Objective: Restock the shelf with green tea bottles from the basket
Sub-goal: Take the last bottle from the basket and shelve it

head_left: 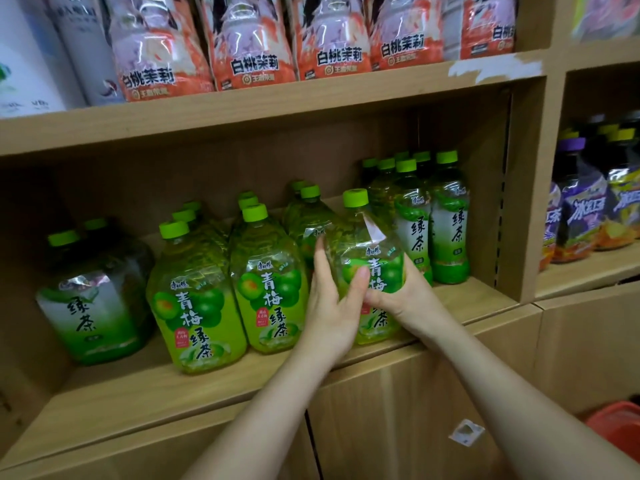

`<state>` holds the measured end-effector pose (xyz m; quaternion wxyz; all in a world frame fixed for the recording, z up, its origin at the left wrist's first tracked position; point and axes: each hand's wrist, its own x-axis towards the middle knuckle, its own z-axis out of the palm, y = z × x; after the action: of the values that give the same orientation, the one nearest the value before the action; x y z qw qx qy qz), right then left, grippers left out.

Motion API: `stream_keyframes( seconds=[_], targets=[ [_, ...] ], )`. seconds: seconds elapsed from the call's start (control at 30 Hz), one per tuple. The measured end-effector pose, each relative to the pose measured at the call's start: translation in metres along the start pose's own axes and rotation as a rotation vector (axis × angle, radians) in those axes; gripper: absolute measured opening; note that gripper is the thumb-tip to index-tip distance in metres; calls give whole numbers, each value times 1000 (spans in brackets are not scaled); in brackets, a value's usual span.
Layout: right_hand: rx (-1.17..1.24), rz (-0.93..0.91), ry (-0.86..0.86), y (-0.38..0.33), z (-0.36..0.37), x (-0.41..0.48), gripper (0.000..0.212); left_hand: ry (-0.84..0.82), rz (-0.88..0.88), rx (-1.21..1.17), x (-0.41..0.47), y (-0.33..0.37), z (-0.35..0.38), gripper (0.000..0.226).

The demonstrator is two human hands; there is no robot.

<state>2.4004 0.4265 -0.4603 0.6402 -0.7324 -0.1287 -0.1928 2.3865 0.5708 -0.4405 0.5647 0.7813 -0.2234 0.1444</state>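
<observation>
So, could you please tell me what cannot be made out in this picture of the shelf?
- Head view: the basket is only an orange corner, cut off by the right edge; contents unseen.
- The lower label of the held green plum tea bottle is covered by the left hand and right hand.
- Rear bottles show only caps, hidden by the front row.
</observation>
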Motion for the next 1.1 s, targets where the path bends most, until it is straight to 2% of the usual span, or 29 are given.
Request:
stream_keyframes(
  seconds=[0.07, 0.17, 0.2, 0.27, 0.4, 0.6, 0.73, 0.87, 1.0, 1.1],
  targets=[
    [-38, 8, 13, -1, 0, -1, 89, 40, 86, 235, -18, 4, -15, 67],
    [-121, 21, 50, -1, 5, -1, 86, 260, 387, 627, -31, 2, -46, 60],
    [-149, 24, 69, -2, 8, -2, 83, 321, 431, 746, -29, -1, -54, 61],
    [-207, 33, 115, -5, 16, -2, 79, 351, 403, 911, -22, -4, -65, 72],
    [-371, 53, 172, -9, 36, 1, 85, 257, 360, 1101, -8, -10, -77, 92],
    [-469, 74, 243, -11, 51, 3, 98, 156, 414, 1248, -10, -20, -97, 105],
    [-514, 82, 253, -16, 50, 1, 111, 158, 443, 1268, -11, -21, -98, 105],
    [-555, 143, 221, -23, 54, -6, 110, 159, 441, 1312, -14, -16, -100, 105],
    [-684, 50, 346, -28, 63, -19, 99, 276, 329, 1329, -31, -13, -117, 100],
    [-780, -63, 324, -29, 72, -31, 97, 320, 213, 1293, -41, -23, -132, 103]
  ],
)
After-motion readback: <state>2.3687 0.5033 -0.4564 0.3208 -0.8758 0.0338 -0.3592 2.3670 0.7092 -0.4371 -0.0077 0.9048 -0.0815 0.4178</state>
